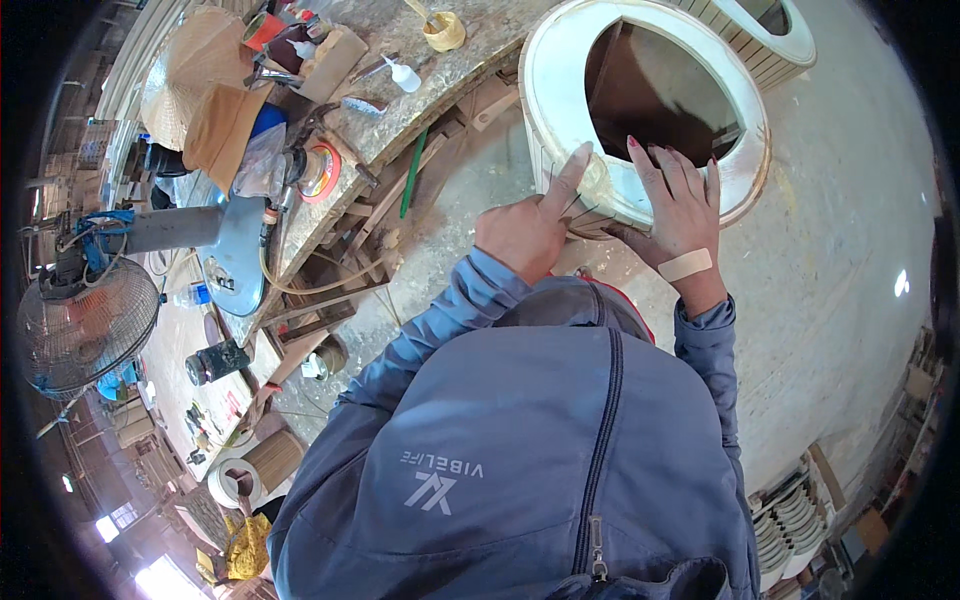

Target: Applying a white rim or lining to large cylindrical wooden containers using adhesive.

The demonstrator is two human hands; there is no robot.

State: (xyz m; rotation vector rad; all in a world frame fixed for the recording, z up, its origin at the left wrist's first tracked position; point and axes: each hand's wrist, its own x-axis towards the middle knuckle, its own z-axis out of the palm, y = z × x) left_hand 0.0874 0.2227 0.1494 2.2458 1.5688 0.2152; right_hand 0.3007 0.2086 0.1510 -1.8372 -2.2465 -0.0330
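Note:
A round, drum-like wooden frame stands in front of me, its white ring top surrounding a large dark opening. At its near left edge, my left hand is closed on the rim, index finger pressed along the top and the other fingers curled low against the side. Between my hands, a pale tan patch marks the ring; whether it is filler or a loose piece, I cannot tell. My right hand, with a tan bandage at the wrist, lies open across the near rim. Its fingertips reach the opening's edge, and the thumb points left along the outer side.
A similar slatted frame stands at the far right. Left is a cluttered workbench with a woven cup, a white squeeze bottle and a cardboard box. A caged fan stands farther left; curved white parts lie lower right.

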